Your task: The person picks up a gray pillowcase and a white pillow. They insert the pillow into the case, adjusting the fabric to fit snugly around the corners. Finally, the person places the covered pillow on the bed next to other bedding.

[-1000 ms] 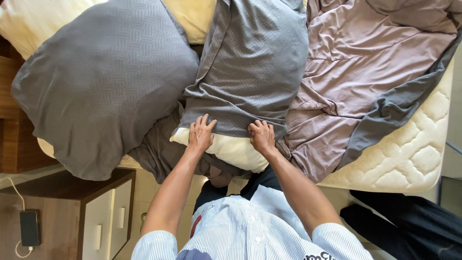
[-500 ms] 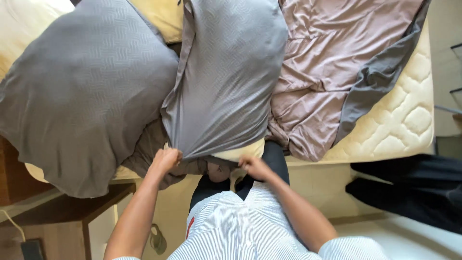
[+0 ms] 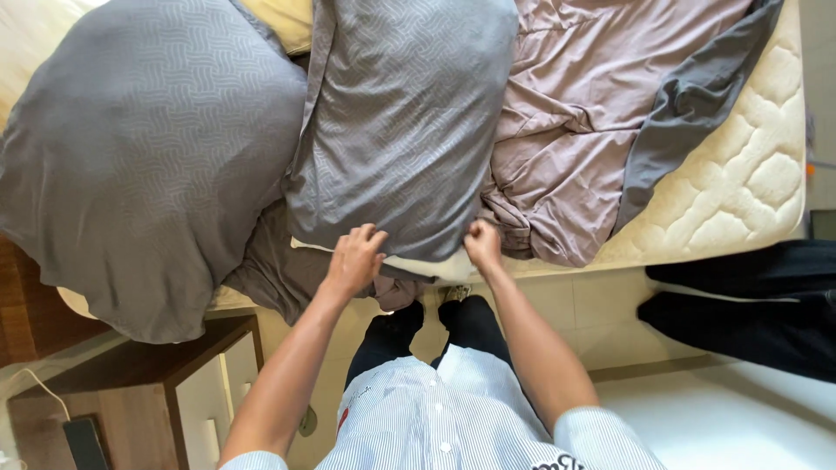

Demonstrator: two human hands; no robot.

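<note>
A person seen from above stands at the edge of a bed, both arms reaching forward to a grey pillow (image 3: 401, 122) in the centre of the frame. The left hand (image 3: 354, 258) grips the lower edge of the grey pillowcase, fingers curled around the fabric. The right hand (image 3: 482, 245) is closed in a fist on the same edge, just to the right. Between the two hands, a strip of the cream inner pillow (image 3: 427, 265) shows below the case.

A larger grey pillow (image 3: 139, 165) fills the upper left of the frame, touching the centre one. A yellow pillow (image 3: 279, 19) peeks out at the top between them. A crumpled mauve sheet (image 3: 575, 113) lies in the upper right, with a grey cloth (image 3: 688, 104) draped over it. The quilted cream mattress (image 3: 749, 183) is bare at the right edge.

A wooden nightstand (image 3: 148, 392) sits at lower left. The person's striped shirt (image 3: 453, 418) fills the bottom centre. Dark fabric (image 3: 749, 305) lies on the floor at right.
</note>
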